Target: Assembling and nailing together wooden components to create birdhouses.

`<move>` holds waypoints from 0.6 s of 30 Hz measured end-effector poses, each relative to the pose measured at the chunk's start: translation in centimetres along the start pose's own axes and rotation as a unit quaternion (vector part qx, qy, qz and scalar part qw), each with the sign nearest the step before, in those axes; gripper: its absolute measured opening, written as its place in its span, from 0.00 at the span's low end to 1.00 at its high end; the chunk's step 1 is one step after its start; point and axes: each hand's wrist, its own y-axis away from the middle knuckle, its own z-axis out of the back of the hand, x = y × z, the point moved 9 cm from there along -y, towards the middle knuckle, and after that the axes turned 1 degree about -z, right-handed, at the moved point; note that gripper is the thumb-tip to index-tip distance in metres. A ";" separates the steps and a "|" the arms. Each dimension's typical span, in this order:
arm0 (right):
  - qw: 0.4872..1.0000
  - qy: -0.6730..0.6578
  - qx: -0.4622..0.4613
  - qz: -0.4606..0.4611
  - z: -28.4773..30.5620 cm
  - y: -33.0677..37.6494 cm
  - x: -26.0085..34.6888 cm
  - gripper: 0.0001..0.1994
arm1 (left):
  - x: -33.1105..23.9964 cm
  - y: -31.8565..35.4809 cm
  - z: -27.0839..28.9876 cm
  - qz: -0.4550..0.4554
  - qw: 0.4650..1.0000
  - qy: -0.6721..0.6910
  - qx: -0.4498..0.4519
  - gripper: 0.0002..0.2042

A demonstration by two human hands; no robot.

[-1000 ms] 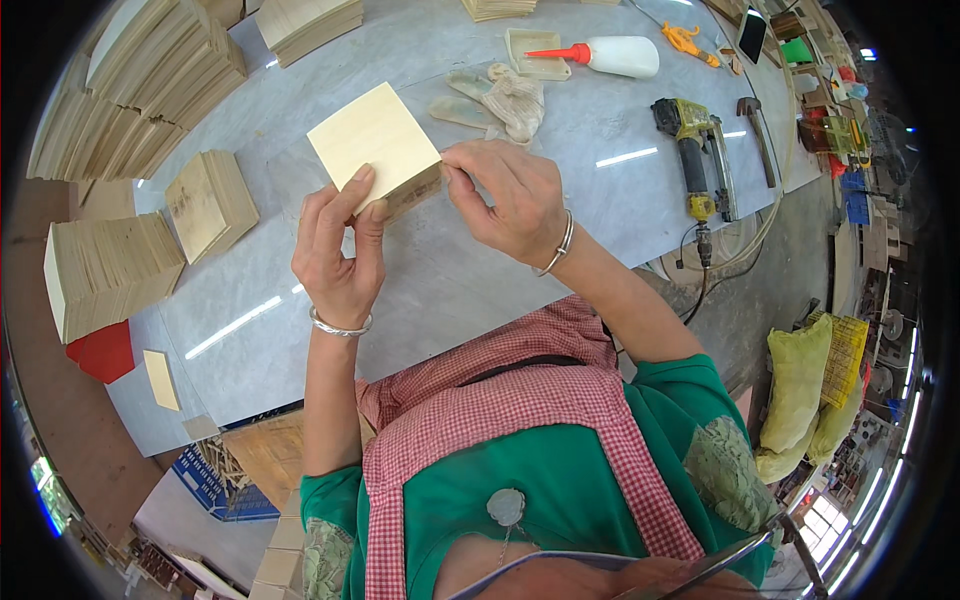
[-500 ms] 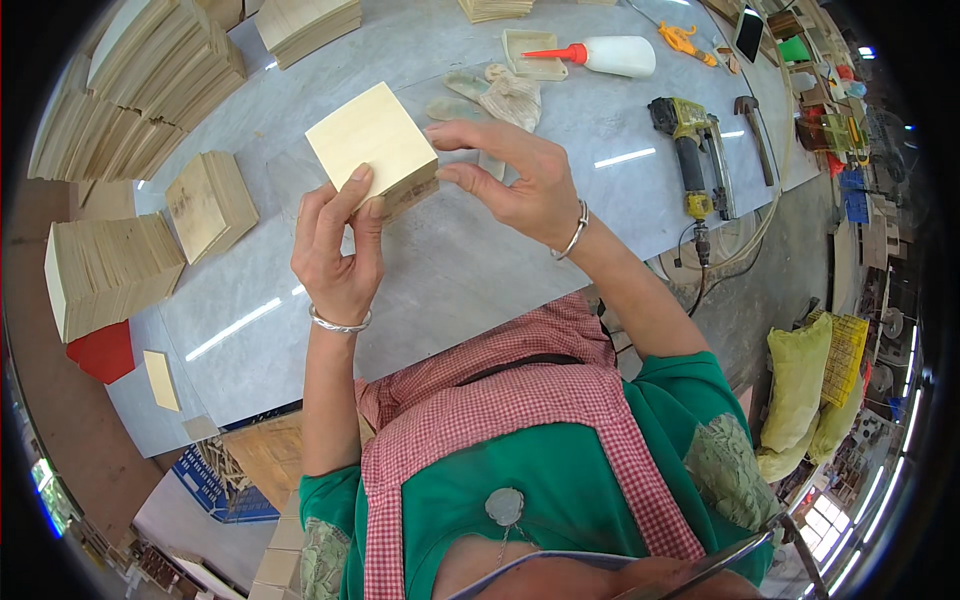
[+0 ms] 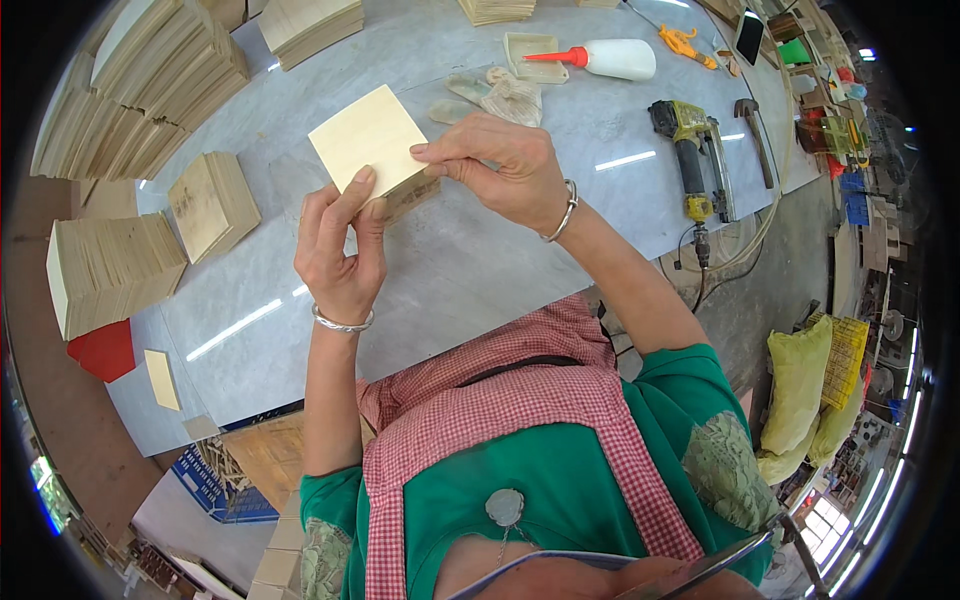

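Above the near part of the table I hold a square wooden piece (image 3: 367, 135) with a smooth pale top and a browner, marked side. Whether it is a box or a stack of thin boards I cannot tell. My left hand (image 3: 340, 245) grips its near left edge, the thumb lying on the top face and the fingers underneath or along the side. At the right corner, my right hand (image 3: 505, 170) pinches the edge between thumb and forefinger. Its other fingers are curled in. A silver bangle circles each wrist.
Several stacks of thin wooden boards (image 3: 115, 270) line the table's left side. Beyond my hands lie work gloves (image 3: 510, 100), a white glue bottle (image 3: 620, 58) with a red nozzle and a shallow tray (image 3: 520, 45). To the right are a nail gun (image 3: 690, 150) with a hose and a hammer (image 3: 755, 135).
My right hand has moved left and closed its thumb and forefinger on the piece's right corner, where they were apart before. The left hand and the piece have hardly moved.
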 end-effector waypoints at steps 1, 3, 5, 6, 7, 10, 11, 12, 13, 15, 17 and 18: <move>1.000 0.001 0.000 0.000 0.1 0.1 0.0 0.10 | 0.0 0.0 -0.1 0.002 1.000 -0.003 0.001 0.13; 0.999 0.012 0.033 -0.011 -0.2 0.3 -0.2 0.10 | 0.0 0.0 -0.1 0.003 1.000 0.002 0.001 0.13; 0.998 0.019 0.044 -0.028 0.2 0.4 0.1 0.12 | 0.1 0.0 -0.1 0.005 1.000 0.006 -0.001 0.13; 0.997 0.025 0.055 -0.046 0.4 0.5 0.1 0.13 | 0.2 0.1 0.0 0.006 1.000 0.003 -0.002 0.13; 0.995 0.038 0.046 -0.079 1.7 0.7 -0.1 0.14 | 0.3 0.1 0.1 0.007 1.000 0.000 -0.002 0.13; 0.962 0.244 -0.046 -0.117 10.8 3.6 -2.0 0.18 | 0.1 0.0 0.0 0.007 1.000 0.006 -0.004 0.13; 0.928 0.342 -0.036 -0.144 14.6 5.5 -3.3 0.21 | 0.1 0.0 0.0 0.009 1.000 0.010 -0.009 0.13; 0.884 0.435 -0.026 -0.168 18.3 7.4 -4.6 0.24 | 0.1 -0.1 -0.1 0.005 1.000 0.015 -0.009 0.14; 0.831 0.507 -0.003 -0.229 21.4 9.8 -6.0 0.29 | 0.1 -0.1 -0.1 0.002 1.000 0.015 -0.010 0.14; 0.765 0.580 0.022 -0.280 23.6 12.3 -6.4 0.33 | 0.2 -0.1 0.1 0.008 1.000 0.019 -0.016 0.14; 0.675 0.563 0.075 -0.471 25.0 15.4 -8.8 0.40 | 0.2 0.0 0.6 0.011 0.999 0.020 -0.022 0.14; 0.675 0.568 0.075 -0.464 25.0 15.3 -9.4 0.40 | 0.2 0.1 0.4 0.014 1.000 0.017 -0.011 0.13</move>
